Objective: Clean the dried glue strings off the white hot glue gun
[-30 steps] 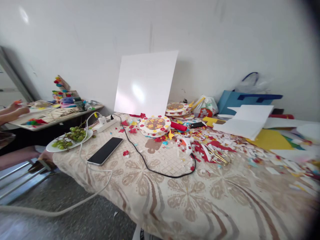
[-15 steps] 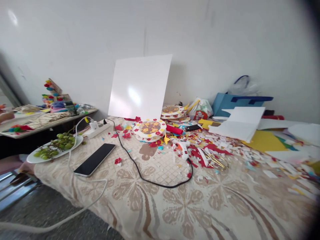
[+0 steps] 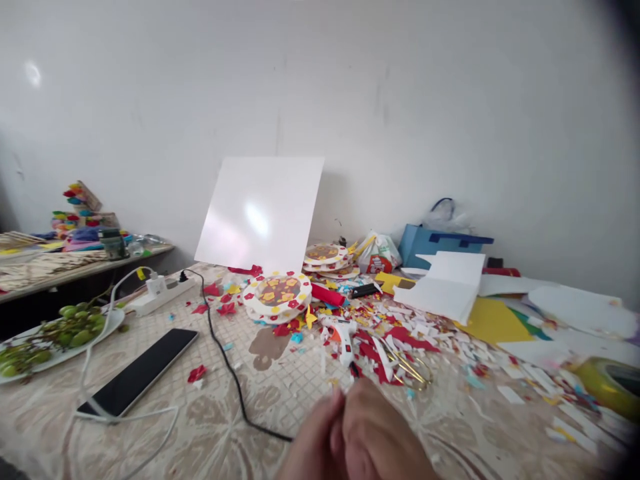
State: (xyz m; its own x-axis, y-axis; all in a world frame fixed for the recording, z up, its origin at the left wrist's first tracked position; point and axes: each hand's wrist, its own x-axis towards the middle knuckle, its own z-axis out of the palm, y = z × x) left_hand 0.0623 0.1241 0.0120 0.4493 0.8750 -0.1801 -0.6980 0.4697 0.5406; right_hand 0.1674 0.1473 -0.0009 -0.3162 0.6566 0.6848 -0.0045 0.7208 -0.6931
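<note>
My two hands come into view at the bottom middle, blurred and pressed close together above the patterned tablecloth (image 3: 280, 393). My left hand (image 3: 316, 445) has its fingers bunched into a pinch. My right hand (image 3: 383, 435) is curled against it, back upward. Whatever sits between the fingers is hidden. Just beyond them lie a white glue gun (image 3: 343, 333) with its black cable (image 3: 225, 360), gold scissors (image 3: 411, 368), and red and white paper scraps (image 3: 400, 337).
Decorated paper plates (image 3: 277, 293) and a second stack (image 3: 325, 255) sit before a leaning white board (image 3: 260, 213). On the left are a phone (image 3: 140, 370), a plate of grapes (image 3: 55, 333) and a power strip (image 3: 160, 293). On the right are a blue bag (image 3: 440, 243), white sheets (image 3: 445, 287) and a yellow tape roll (image 3: 607, 377).
The view has swung right and closer over the table. My hands have risen into view at the bottom. Another person's hands at the far left side table have left the picture.
</note>
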